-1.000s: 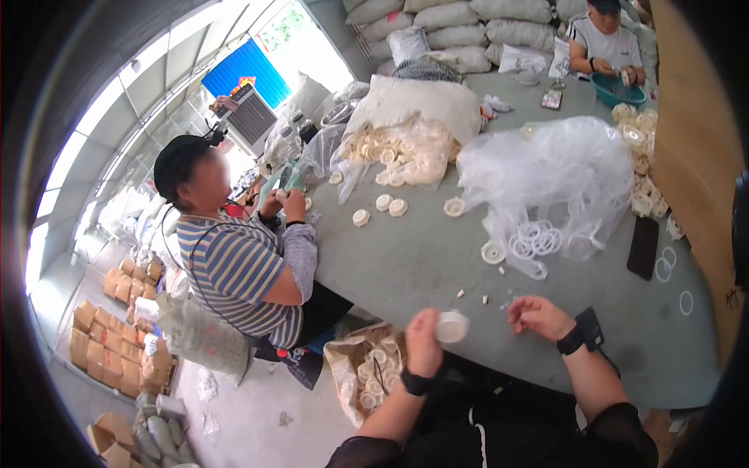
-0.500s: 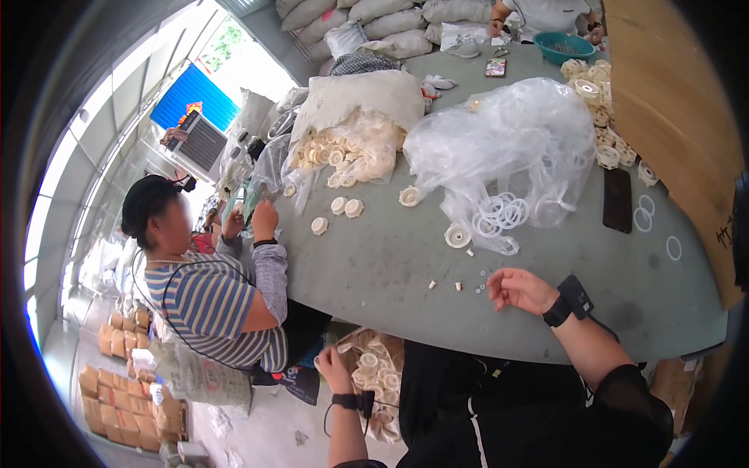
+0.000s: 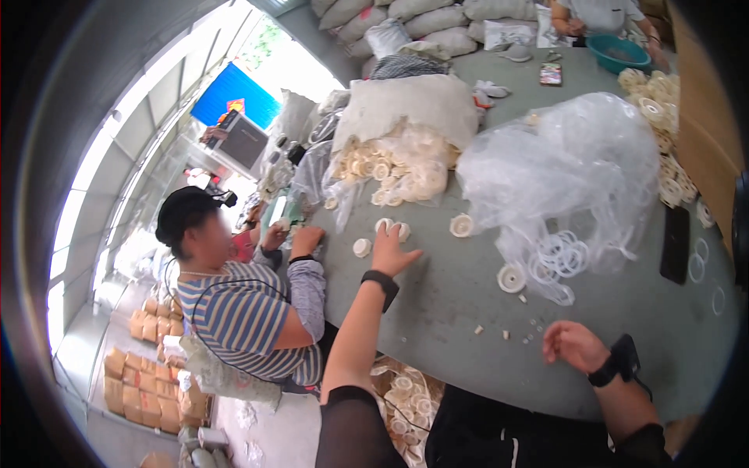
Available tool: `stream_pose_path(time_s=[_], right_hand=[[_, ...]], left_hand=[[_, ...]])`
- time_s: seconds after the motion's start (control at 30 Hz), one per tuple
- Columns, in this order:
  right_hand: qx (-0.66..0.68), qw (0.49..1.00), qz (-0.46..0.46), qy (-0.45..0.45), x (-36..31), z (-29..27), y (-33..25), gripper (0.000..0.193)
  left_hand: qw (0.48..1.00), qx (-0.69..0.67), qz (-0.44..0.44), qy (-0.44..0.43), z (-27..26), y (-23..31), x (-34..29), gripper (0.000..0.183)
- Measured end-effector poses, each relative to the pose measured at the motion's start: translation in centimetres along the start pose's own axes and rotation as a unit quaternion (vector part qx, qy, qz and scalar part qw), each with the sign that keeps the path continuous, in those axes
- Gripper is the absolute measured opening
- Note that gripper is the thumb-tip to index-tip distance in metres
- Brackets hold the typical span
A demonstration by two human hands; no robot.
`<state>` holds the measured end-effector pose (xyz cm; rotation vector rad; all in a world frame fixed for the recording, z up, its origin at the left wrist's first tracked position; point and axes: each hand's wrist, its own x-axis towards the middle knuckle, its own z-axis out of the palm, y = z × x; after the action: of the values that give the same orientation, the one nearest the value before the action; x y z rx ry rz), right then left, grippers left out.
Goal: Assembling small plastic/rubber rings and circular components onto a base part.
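My left hand reaches across the grey table with its thumb spread wide. Its fingertips are at two round, cream plastic caps, partly covering them; I cannot make out a grip. A third cap lies just to their left. My right hand hovers over the table's near side, fingers loosely bent and apart, with nothing visible in them. Close to it lie several tiny clear rings and small cream plugs. Farther up are a round cream part and another cap.
A clear plastic bag with white rings covers the table's middle. Behind stands an open sack of cream parts. A dark phone lies at right. A co-worker in stripes sits at left; another person works beside a teal basin.
My left hand has come up from below the table edge to the two caps. The view has shifted, so the table sits farther right and lower. My right hand stays near the small rings.
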<state>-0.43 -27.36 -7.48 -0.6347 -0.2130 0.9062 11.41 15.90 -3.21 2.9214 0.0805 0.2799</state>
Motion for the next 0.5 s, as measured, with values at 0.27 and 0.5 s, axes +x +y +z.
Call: stream_pose_path(time_s=[0.27,0.5], right_hand=[[0.068,0.998,0.011,0.010,0.1,-0.1,0.5,0.026],[0.073,0.997,-0.009,0.039,0.0,0.1,0.1,0.026]], left_hand=[[0.981,0.050,-0.125,-0.140,0.7,-3.0,4.7,0.076],[0.974,-0.098,0.146,-0.147,2.0,6.3,-2.6,0.059]])
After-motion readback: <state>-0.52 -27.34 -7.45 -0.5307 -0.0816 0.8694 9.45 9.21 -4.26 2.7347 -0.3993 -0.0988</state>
